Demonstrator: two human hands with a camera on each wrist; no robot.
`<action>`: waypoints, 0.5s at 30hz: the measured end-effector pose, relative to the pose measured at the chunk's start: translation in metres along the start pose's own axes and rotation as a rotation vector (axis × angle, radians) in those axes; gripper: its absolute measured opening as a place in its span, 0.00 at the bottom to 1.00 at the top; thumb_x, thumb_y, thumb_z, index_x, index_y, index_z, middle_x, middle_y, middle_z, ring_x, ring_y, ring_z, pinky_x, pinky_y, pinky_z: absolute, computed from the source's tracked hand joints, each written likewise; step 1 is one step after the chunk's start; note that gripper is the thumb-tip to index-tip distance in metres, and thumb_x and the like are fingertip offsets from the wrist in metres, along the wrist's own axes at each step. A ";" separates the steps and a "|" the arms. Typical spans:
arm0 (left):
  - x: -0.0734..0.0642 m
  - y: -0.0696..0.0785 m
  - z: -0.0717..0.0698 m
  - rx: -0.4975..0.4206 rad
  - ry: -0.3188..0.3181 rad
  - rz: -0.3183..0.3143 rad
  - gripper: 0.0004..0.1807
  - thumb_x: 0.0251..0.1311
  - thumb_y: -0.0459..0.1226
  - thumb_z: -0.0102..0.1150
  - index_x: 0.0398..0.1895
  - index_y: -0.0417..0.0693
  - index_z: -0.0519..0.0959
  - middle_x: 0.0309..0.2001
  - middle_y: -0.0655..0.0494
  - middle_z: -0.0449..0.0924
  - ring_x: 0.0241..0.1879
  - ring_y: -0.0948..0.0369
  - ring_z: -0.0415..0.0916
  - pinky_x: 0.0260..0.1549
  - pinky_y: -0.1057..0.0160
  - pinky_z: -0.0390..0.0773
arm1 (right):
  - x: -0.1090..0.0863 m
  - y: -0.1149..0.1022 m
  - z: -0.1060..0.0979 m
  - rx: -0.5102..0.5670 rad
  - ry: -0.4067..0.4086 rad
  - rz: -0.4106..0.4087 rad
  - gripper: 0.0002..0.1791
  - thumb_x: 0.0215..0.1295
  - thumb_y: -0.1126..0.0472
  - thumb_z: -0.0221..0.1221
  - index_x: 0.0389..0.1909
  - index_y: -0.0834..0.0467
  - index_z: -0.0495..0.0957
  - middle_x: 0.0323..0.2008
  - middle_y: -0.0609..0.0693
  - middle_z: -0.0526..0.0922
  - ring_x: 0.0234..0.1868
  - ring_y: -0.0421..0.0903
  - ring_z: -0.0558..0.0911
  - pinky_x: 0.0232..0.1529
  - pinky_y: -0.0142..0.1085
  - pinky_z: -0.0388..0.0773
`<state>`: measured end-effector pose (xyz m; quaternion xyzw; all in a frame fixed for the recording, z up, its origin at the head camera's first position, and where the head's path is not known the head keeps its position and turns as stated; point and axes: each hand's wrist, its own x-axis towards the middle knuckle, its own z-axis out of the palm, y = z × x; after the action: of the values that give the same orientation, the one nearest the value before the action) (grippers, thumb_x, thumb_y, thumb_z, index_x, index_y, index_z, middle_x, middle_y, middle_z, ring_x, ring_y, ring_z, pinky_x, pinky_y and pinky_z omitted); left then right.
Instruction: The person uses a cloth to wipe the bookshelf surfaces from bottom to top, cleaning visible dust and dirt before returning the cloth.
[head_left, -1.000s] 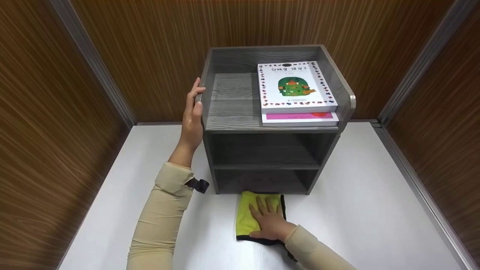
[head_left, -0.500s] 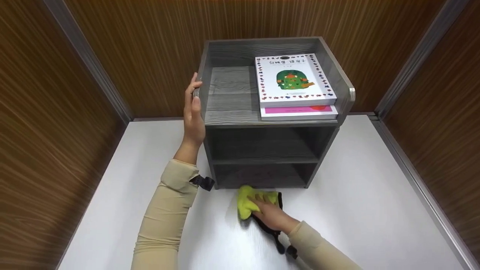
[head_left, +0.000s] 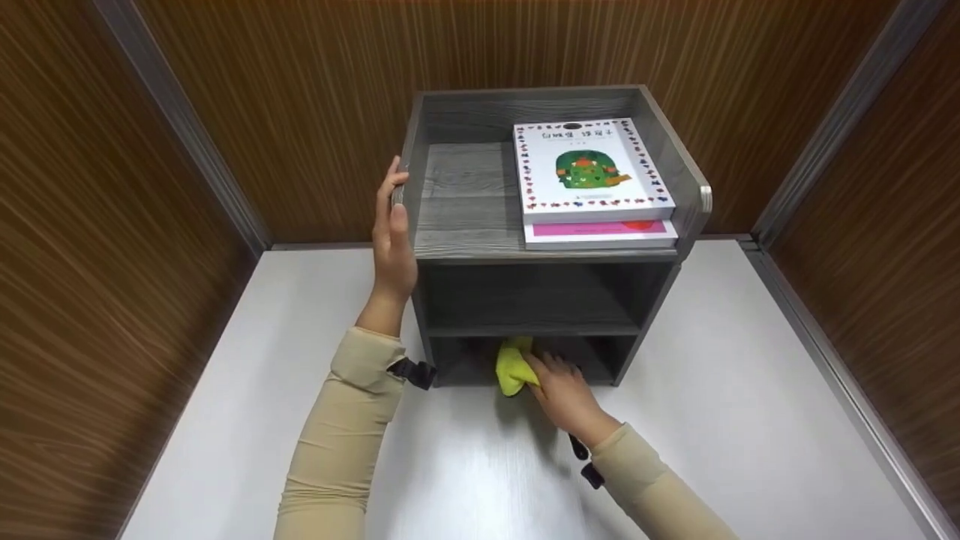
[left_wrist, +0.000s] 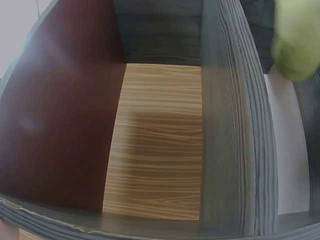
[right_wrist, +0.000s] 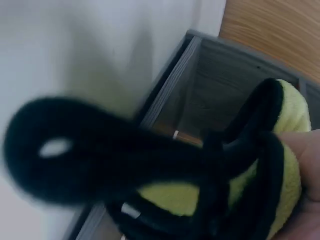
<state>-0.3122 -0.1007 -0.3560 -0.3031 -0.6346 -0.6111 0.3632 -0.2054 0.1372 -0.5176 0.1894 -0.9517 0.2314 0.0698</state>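
Beside the grey wood-grain shelf unit (head_left: 472,330), my left hand (head_left: 394,251) lies along the outer left side panel, its fingertips at the top edge. My right hand (head_left: 566,394) grips a bunched yellow-green cleaning cloth (head_left: 514,369) at the front of the lowest compartment. In the right wrist view the cloth (right_wrist: 295,110) shows its black trim and a black hanging loop (right_wrist: 75,155), with part of the right hand (right_wrist: 307,170) behind. A blurred piece of the cloth (left_wrist: 297,42) appears at the upper right in the left wrist view. The right fingertips are partly hidden.
A white picture book (head_left: 592,169) lies on another book with a pink band (head_left: 592,230), on the right of the unit's top tray. The unit stands on a white table (head_left: 750,420). Brown wood-grain panels (head_left: 540,45) enclose the back and sides.
The right hand first lay flat on the spread cloth on the table, then gathered it up and moved forward to the lowest compartment. The left hand stays at the side panel.
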 end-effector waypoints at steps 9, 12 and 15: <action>-0.003 -0.002 0.000 0.028 0.007 0.004 0.35 0.68 0.58 0.29 0.58 0.36 0.61 0.70 0.42 0.52 0.70 0.56 0.46 0.66 0.57 0.43 | 0.035 -0.005 0.009 0.002 0.195 0.184 0.07 0.66 0.61 0.53 0.34 0.62 0.74 0.22 0.57 0.77 0.27 0.57 0.79 0.26 0.52 0.74; -0.002 -0.003 -0.002 0.009 0.022 0.020 0.36 0.67 0.59 0.30 0.58 0.34 0.61 0.69 0.40 0.52 0.70 0.55 0.46 0.66 0.57 0.43 | 0.044 -0.016 0.023 -0.060 0.103 0.084 0.11 0.67 0.59 0.52 0.41 0.63 0.75 0.32 0.60 0.80 0.36 0.59 0.80 0.35 0.53 0.75; -0.001 -0.003 -0.003 0.000 0.022 0.027 0.36 0.67 0.59 0.30 0.58 0.34 0.61 0.69 0.40 0.52 0.70 0.54 0.46 0.66 0.57 0.43 | 0.047 -0.028 0.038 -0.070 -0.196 -0.030 0.27 0.67 0.51 0.52 0.60 0.64 0.66 0.58 0.66 0.69 0.60 0.65 0.66 0.55 0.62 0.62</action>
<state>-0.3138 -0.1034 -0.3584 -0.3047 -0.6266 -0.6094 0.3784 -0.2389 0.0813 -0.5295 0.2226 -0.9585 0.1775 -0.0139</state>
